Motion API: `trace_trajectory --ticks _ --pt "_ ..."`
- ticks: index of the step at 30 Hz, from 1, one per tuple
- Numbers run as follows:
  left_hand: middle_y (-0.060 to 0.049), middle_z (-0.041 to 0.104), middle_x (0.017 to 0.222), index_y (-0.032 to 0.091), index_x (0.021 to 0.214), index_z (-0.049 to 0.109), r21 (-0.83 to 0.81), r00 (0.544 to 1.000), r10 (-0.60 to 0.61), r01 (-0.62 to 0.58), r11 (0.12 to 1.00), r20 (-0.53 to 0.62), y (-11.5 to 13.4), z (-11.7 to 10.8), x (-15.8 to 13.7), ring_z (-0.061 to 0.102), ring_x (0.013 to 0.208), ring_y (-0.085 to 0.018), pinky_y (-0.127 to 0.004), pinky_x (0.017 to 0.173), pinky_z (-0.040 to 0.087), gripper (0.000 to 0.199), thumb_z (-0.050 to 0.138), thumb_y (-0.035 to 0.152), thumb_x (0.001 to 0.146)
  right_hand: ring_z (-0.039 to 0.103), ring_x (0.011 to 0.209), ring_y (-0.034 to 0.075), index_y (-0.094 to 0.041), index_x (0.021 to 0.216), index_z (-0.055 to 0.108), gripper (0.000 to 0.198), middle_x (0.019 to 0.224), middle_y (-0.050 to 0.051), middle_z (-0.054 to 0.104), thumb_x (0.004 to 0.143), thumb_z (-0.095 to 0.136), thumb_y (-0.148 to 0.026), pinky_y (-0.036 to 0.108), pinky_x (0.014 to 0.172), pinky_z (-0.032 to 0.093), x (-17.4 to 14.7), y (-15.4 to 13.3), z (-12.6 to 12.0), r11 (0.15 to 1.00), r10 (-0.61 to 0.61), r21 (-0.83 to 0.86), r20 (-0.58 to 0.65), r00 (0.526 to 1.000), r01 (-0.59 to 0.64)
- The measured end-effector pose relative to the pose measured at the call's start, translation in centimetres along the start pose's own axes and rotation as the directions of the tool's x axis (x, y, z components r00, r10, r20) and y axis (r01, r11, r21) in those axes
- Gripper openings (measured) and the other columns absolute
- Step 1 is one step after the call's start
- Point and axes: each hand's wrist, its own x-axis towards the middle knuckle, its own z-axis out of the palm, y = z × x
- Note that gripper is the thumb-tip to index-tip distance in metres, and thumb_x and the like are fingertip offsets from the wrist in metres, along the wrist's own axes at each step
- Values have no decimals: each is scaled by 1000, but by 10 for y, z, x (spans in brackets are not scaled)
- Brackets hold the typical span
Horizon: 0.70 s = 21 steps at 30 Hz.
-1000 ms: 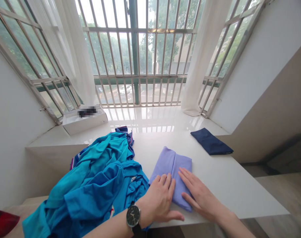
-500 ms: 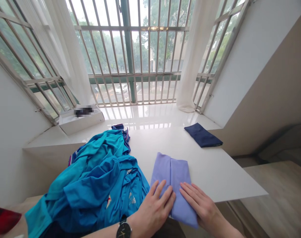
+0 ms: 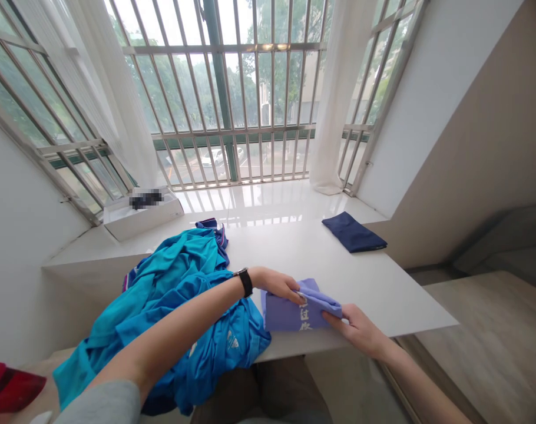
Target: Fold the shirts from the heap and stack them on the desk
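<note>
A lavender folded garment (image 3: 281, 315) lies on the white table near its front edge, with white printed characters showing and its far right part lifted into a fold. My left hand (image 3: 279, 284), with a black watch at the wrist, reaches over it and has its fingers closed on the folded edge. At the right end, my right hand (image 3: 359, 328) pinches the corner between thumb and fingers. Left of the garment, touching or very near it, is a heap of blue and teal clothes (image 3: 175, 282), partly covered by my left forearm.
A dark navy folded cloth (image 3: 354, 232) lies at the table's right side. On the window ledge stands a white box (image 3: 144, 219) with a blurred item. The white table (image 3: 409, 300) ends at a pointed right corner. A red object (image 3: 12, 388) is at lower left.
My hands, earlier flat on the garment, now grip its edges. The garment has been turned and partly folded over, and its white print now shows. My left arm reaches farther across the blue heap.
</note>
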Motion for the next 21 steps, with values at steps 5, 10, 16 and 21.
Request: trace_trajectory --ticks 5,10,16,21 --pt "-1 70 83 19 96 66 -399 983 -180 179 900 34 -30 -9 14 67 72 -20 -30 62 54 39 70 53 76 58 66 18 -18 93 70 43 76 1 67 86 55 -57 29 61 47 38 6 -12 942 99 302 174 980 -148" --pt "-6 71 99 18 105 68 -120 980 -58 35 992 -193 -37 -10 3 67 85 -21 -29 69 52 46 65 57 80 54 54 14 -18 94 68 43 67 0 64 81 60 -58 25 47 41 53 12 -8 902 214 332 209 954 -275" --pt "-10 69 109 19 128 57 129 878 -33 107 986 -477 -36 0 -24 66 90 -25 -30 73 49 65 67 58 77 58 60 17 -18 83 67 39 69 2 66 84 56 -56 28 53 48 55 5 -7 946 209 228 117 971 -231" --pt "-8 68 97 19 130 51 86 674 -33 142 986 -738 -45 36 -52 63 88 -25 -30 73 46 58 57 57 86 65 79 24 -19 84 69 38 85 5 73 86 52 -53 35 71 53 58 4 -5 969 186 153 66 980 -194"
